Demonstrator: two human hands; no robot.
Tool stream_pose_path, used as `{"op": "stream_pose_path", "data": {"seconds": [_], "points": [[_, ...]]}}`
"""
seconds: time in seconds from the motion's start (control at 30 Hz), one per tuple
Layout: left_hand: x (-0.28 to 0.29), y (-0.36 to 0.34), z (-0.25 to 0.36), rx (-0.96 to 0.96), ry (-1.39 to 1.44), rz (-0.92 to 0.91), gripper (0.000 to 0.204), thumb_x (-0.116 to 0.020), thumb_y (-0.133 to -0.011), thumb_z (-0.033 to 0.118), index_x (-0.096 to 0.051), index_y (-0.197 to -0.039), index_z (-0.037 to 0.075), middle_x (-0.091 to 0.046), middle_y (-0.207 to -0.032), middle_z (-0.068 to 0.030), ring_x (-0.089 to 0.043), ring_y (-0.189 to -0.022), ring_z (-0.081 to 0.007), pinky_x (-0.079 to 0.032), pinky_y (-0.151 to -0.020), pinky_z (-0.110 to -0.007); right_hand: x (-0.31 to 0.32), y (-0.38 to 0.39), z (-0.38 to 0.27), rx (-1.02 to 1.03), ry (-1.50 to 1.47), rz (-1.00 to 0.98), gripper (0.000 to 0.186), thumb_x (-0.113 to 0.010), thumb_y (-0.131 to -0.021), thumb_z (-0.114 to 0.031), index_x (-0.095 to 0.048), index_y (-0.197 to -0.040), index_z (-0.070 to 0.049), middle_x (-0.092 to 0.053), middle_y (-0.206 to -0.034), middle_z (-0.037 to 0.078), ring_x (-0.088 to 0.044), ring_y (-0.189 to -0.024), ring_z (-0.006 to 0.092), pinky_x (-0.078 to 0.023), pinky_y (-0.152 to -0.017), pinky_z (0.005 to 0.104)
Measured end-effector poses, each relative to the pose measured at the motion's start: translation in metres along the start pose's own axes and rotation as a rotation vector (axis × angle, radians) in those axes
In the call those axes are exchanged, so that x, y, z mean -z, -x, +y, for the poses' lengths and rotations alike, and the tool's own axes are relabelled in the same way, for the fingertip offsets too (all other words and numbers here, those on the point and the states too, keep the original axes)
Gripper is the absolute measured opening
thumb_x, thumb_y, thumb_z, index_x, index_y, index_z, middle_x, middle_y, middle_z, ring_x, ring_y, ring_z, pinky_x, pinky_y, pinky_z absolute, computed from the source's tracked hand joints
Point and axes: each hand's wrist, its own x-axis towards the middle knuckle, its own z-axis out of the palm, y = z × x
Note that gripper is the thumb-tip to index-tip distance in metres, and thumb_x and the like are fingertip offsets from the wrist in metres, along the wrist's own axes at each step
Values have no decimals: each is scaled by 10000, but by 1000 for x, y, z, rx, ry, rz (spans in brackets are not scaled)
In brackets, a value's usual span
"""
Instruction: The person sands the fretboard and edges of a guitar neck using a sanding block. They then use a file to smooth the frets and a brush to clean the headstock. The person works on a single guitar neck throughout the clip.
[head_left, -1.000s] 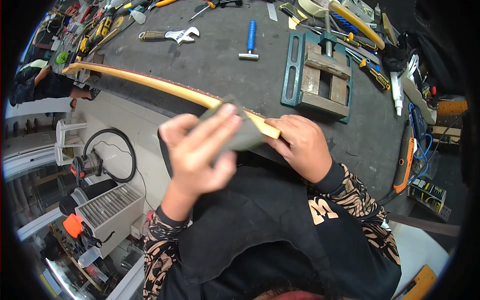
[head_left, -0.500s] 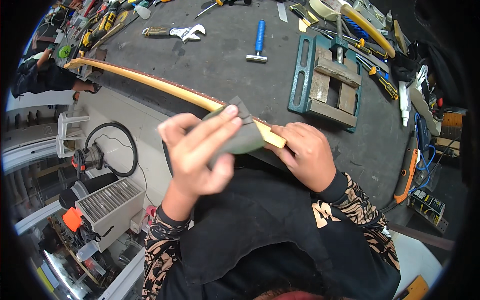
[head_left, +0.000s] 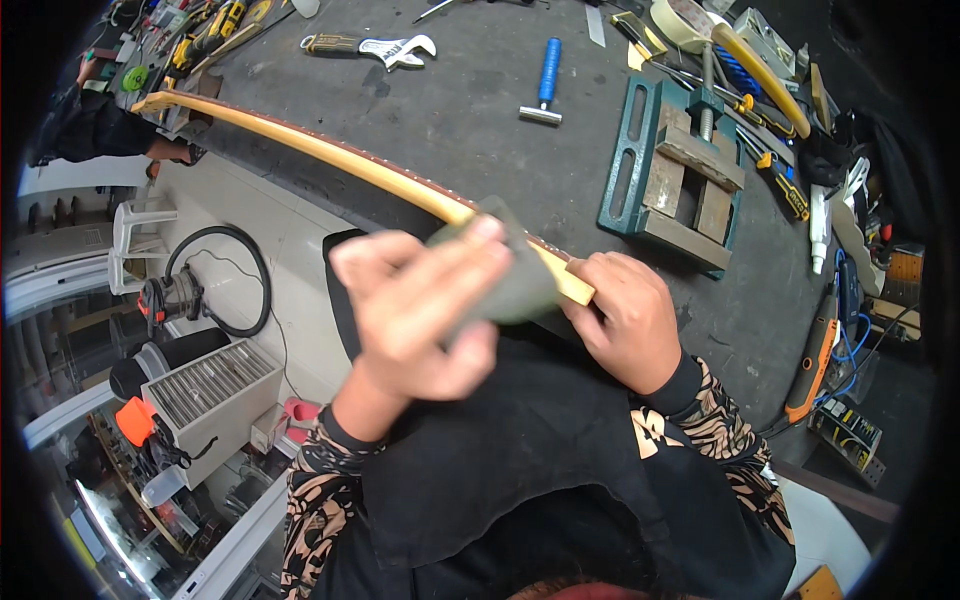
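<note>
Shifted rightward in view, left hand point(head_left: 412, 315) holds grey-green sheet point(head_left: 530, 285) over fretted neck point(head_left: 345, 158), right hand point(head_left: 632, 318) gripping neck.

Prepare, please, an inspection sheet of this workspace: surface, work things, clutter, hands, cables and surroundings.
Surface: dark bench top, smudged.
Work things: fretted wooden neck; grey-green sheet against it.
Clutter: adjustable wrench, blue-handled T-shaped tool, green vise.
Hands: left hand holds the sheet on the neck, fingers over it; right hand grips the neck's near end.
Cables: blue cable at right; thin cord on floor.
Surroundings: vacuum cleaner; another person, upper left.
</note>
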Motion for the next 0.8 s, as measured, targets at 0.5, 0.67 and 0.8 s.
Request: {"op": "stream_pose_path", "data": {"seconds": [0.5,0.67,0.8], "points": [[-5,6,13,29,38,23,509,-625,-939,357,-891,-1243,47,-874,-1350,-108,-587,-894,-243,-403,-959,-398,0,-4,-2,15,16,15,334,-869,-903,-105,-752,-1203,-14,-752,-975,137,-721,-875,371,-570,-801,480],[-10,11,-8,36,52,117,588,-708,-764,344,-881,-1268,95,-858,-1396,-43,-603,-927,-233,-350,-996,-432,-1,-2,-2,-17,-2,16,315,-870,-920,-120,-751,-1192,-16,-755,-977,136,-725,-885,367,-571,-805,480],[-13,11,13,-12,73,42,569,-687,-767,329,-887,-1236,76,-864,-1383,-48,-598,-891,-239,-371,-987,-412,-1,-3,-1,-2,11,15,304,-874,-942,-145,-759,-1194,-21,-755,-970,129,-733,-900,357,-572,-812,474]]}}
